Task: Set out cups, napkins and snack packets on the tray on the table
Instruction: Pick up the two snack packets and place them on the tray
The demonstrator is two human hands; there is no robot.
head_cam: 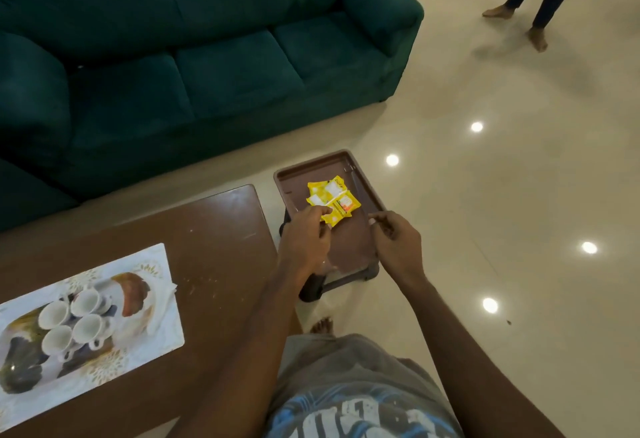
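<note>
My left hand (304,240) pinching yellow snack packets (333,202) at frame centre, on brown plastic stool (363,236); right hand (394,243) curled, empty. White cups (74,325) already on patterned tray (152,326), lower left tabletop (214,247). Packets, napkins still to go.

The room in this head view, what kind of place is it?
Probably a home living room: a green sofa, a low wooden coffee table bearing a tray of teacups, and a polished tile floor.

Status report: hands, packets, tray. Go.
Left hand pinching yellow snack packets on brown stool. Right hand at stool's edge, empty. Four cups on patterned tray. Nothing blocking.
</note>
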